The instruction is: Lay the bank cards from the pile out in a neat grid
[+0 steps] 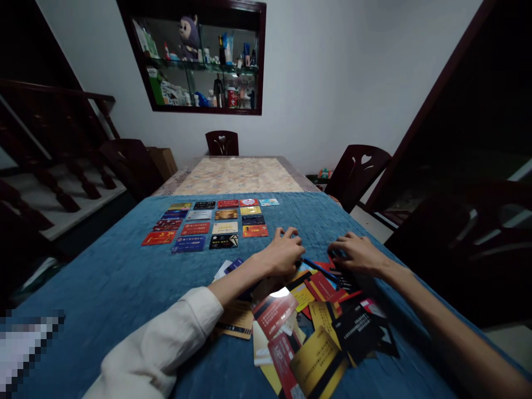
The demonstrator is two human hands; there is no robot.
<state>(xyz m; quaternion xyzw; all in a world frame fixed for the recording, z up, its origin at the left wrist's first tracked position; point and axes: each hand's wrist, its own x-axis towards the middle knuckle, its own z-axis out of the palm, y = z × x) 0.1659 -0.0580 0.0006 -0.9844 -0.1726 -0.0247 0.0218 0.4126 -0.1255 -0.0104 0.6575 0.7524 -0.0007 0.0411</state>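
A heap of loose cards (318,316) is lying at the near side of a blue cloth (112,271), right of centre, its gold, red, black and yellow pieces overlapping at many angles. The person's left hand (286,252) is reaching over the heap's far left edge, palm down, its fingers spreading and bending; a pale sleeve (183,316) is covering part of that arm. The right hand (355,252) is curling its fingers over dark and red cards at the heap's far right edge. Whether either hand is gripping a card, one cannot tell, since the fingertips are partly hiding. Farther left, laid-out cards (195,228) are lying flat in four columns of four, well apart from the heap, with a light-blue card (269,202) starting a fifth column at the far right. Beyond the cloth, the far end of a patterned table (241,176) is showing, a dark chair (222,145) is standing behind it, and a purple plush toy (189,37) is sitting on a wall shelf.
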